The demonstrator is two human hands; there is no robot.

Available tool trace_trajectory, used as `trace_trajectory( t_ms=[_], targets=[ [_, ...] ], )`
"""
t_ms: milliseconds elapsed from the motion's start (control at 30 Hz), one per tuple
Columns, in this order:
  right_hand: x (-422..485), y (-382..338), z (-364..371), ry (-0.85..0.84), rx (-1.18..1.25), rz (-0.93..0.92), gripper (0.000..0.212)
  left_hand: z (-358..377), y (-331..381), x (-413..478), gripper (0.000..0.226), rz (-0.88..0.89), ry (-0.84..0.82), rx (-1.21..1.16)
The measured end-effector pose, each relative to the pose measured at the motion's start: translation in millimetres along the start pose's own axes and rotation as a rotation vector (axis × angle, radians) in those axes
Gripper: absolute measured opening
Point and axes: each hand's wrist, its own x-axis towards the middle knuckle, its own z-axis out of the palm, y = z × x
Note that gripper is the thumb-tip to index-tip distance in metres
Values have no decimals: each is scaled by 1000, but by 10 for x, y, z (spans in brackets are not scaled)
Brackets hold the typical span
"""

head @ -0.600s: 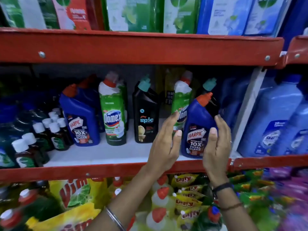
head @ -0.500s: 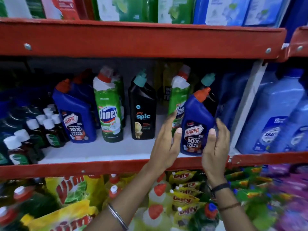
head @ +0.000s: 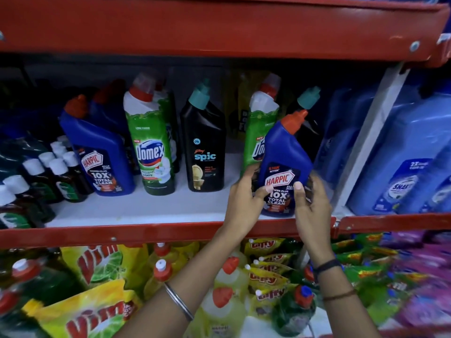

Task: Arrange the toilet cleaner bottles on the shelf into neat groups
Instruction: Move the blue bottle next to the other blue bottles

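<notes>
Now our left hand (head: 246, 198) and right hand (head: 308, 203) grip a blue red-capped Harpic bottle (head: 284, 164) right of the black Spic bottle (head: 204, 152); brands remain mixed, so grouping seems barely begun.

Shelf frame (head: 219, 28) is all red, with a white shelf board (head: 146, 206) under the bottles. The Harpic bottle (head: 284, 152) up front is deep blue with an orange-red cap and a dark label with a red-and-white logo; same colours on the other Harpic bottle (head: 97, 152) at left. Domex bottle (head: 153, 147) is green with a white neck, red cap and a blue-and-white logo. Spic bottle (head: 205, 147) is black with a teal cap, light blue lettering and a gold toilet picture (kinda fancy). Small dark bottles (head: 61, 176) at far left have white caps. Below are yellow Vim pouches (head: 97, 264) with red lettering and green lime pictures.
</notes>
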Motion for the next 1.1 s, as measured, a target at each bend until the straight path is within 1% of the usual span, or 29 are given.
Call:
trace_trajectory(
  t_ms=[100,233,367,533,600,700,900,1100],
  targets=[
    [-39,-100,108,-16,58,1,36,-186,11,-11,47,1,26,-2],
    [-146,-320,369,-33,106,-18,36,-560,-17,-96,49,19,76,-84],
    [-266,-595,738,-57,155,-36,31,-1037,-22,-202,50,28,151,-108],
    [-473,-920,1308,-116,234,-42,31,-1723,-70,-337,49,42,214,-53],
    [-548,-1028,1525,-148,276,-35,30,-1949,-120,-398,49,42,261,-27],
    [-665,-1162,1877,-194,314,-24,35,-2247,-226,-476,50,33,348,-18],
    [-842,-1296,2478,-229,327,5,39,-2707,-475,-497,55,1,462,27],
    [-904,-1308,2776,-257,319,58,37,-2914,-607,-469,63,-39,489,28]
  ],
)
